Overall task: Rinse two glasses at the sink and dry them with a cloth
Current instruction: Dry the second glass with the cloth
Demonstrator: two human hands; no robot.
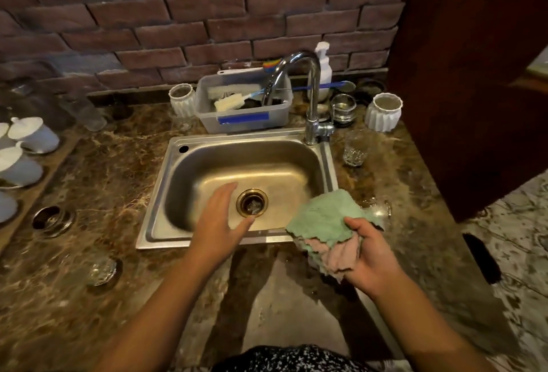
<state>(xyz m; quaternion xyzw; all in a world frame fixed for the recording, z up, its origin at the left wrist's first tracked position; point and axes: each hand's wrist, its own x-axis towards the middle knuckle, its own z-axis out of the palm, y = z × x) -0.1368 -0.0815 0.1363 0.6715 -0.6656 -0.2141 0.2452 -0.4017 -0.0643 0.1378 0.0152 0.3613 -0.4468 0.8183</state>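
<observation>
Here, in the head view, the right hand (370, 256) grips a bunched green-and-pink cloth (323, 220) at the front right corner of the steel sink (157, 193), its fingers curled round the fabric. The left hand (221, 220) is spread flat and relaxed over the basin, holding nothing, just left of the drain (252, 202). One clear glass (355, 148) stands upright on the marbled surface (103, 164) right of the sink, near the tap (311, 99), well apart from both hands. A second glass (378, 208), blurred, sits just beyond the cloth.

The glass (379, 208) just beyond the right hand (370, 259) is half hidden behind the cloth (323, 220) and blurred.
</observation>
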